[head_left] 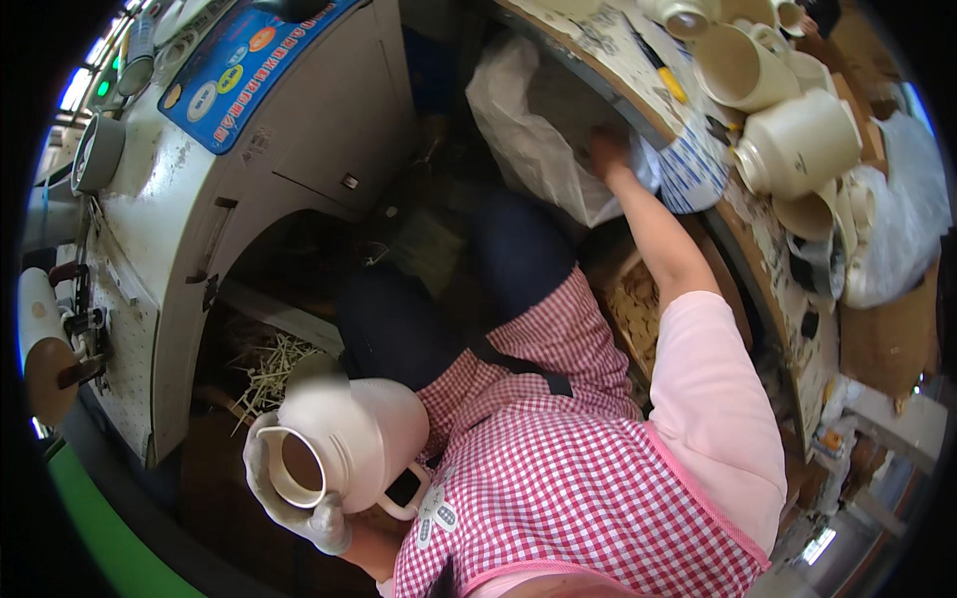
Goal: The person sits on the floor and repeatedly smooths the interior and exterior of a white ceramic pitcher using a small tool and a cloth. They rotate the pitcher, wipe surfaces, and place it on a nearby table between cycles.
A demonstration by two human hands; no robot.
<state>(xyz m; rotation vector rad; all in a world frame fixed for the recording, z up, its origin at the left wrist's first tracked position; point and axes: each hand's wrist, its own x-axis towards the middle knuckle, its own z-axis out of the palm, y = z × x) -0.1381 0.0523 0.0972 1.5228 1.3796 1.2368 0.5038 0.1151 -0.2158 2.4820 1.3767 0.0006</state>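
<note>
A cream plastic jug (349, 434) with a loop handle lies tilted by my left thigh, its round mouth facing me. My left hand (324, 523), in a whitish glove, wraps round the jug near its mouth and holds it. My right arm stretches out to a translucent white plastic bag (523, 125) hanging beside the right-hand bench. Bare, my right hand (608, 151) dips into the bag's opening. Its fingers are hidden, so whether it grips anything in there does not show.
Several cream jugs (802, 145) crowd the right bench, near a yellow-handled knife (663, 75). Below it stands a box of flat cream pieces (633, 309). A white machine cabinet (289, 130) with a blue panel is at left. Thin cream plastic sticks (279, 369) lie heaped low beside it.
</note>
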